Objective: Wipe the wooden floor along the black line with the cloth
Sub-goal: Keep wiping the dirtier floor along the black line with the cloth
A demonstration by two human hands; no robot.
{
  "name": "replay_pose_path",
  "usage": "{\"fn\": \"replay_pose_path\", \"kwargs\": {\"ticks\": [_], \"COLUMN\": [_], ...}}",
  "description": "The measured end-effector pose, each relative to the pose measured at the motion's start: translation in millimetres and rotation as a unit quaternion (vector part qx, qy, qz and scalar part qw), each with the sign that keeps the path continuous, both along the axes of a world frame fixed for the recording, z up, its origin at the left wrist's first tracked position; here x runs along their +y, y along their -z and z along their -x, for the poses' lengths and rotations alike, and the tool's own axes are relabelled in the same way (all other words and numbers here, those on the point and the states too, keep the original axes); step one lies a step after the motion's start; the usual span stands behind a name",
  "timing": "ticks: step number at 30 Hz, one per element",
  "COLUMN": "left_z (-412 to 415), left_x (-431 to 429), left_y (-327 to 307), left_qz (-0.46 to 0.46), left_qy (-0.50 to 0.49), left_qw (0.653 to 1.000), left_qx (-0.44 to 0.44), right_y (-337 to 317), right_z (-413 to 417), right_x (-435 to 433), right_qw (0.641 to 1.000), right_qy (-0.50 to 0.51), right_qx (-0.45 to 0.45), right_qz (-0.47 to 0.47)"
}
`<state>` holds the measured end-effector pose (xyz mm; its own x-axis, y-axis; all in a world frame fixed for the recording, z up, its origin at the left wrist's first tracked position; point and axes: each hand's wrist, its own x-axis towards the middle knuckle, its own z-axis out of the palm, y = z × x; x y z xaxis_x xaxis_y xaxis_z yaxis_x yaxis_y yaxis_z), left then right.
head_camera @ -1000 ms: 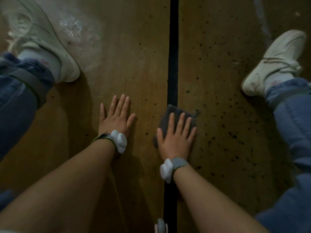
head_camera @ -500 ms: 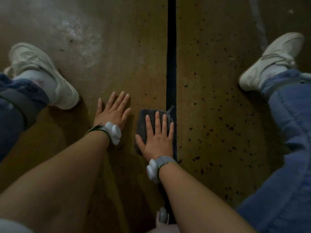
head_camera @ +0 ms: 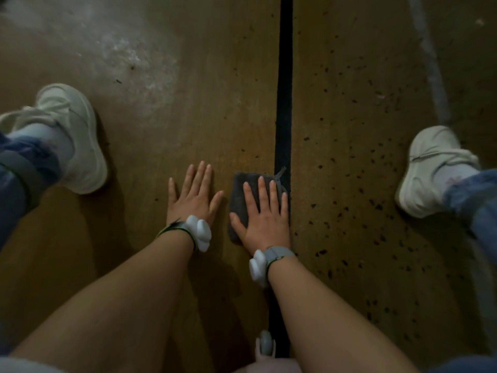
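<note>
A dark grey folded cloth (head_camera: pixel 238 192) lies on the brown wooden floor (head_camera: pixel 204 117), its right edge over the black line (head_camera: pixel 285 76) that runs straight up the view. My right hand (head_camera: pixel 265 214) presses flat on the cloth with straight, spread fingers. My left hand (head_camera: pixel 194 196) rests flat on the bare floor just left of the cloth, fingers straight, holding nothing. Both wrists carry white-and-grey bands.
My two white shoes (head_camera: pixel 76 135) (head_camera: pixel 430 168) stand wide on either side, with blue jeans above them. Many small dark specks (head_camera: pixel 349 205) dot the floor right of the line. A pale, shiny patch (head_camera: pixel 129 55) marks the far left floor. A faint grey stripe (head_camera: pixel 430 63) runs at far right.
My right hand slid the cloth from the right side of the black line to its left side, closer to my left hand. My feet appear lower in view.
</note>
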<state>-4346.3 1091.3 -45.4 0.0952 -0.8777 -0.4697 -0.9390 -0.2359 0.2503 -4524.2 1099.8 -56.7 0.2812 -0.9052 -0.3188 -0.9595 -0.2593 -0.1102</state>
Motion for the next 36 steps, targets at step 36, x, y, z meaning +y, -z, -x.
{"fn": "replay_pose_path", "kwargs": {"ticks": [36], "left_z": [-8], "left_x": [51], "left_y": [10], "left_qz": [0.055], "left_qy": [-0.031], "left_qw": [0.998], "left_qx": [-0.021], "right_y": [2], "right_z": [-3], "right_x": [80], "right_qw": [0.999], "right_qy": [-0.035], "right_qx": [0.010], "right_qz": [-0.009]}}
